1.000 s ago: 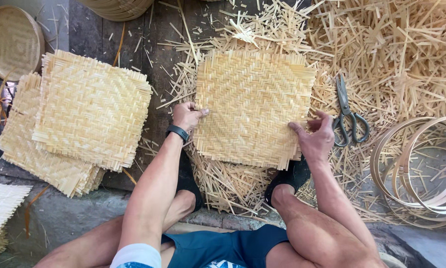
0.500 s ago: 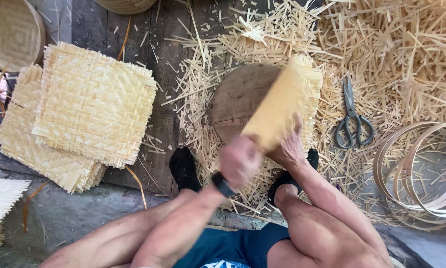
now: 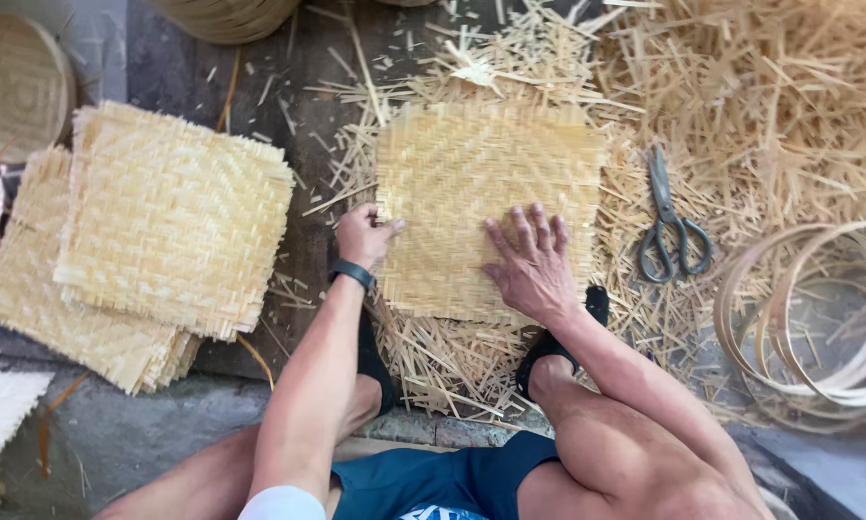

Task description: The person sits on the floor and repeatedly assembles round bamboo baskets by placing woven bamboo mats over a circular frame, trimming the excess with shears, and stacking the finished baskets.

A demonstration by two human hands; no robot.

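The right hand (image 3: pixel 532 265) is pressing flat and open on the woven mat (image 3: pixel 491 197), while the left hand (image 3: pixel 365 234) is pinching its left edge. The mat is lying on the straw scraps (image 3: pixel 741 106) beside the scissors (image 3: pixel 671 221). It is looking light, thin and springy, pale yellow, best held by the edges.

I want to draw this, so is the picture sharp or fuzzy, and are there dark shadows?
Head view: sharp on the mat, left hand and right hand; light soft and even, no glare; only faint shadows beside the scissors.
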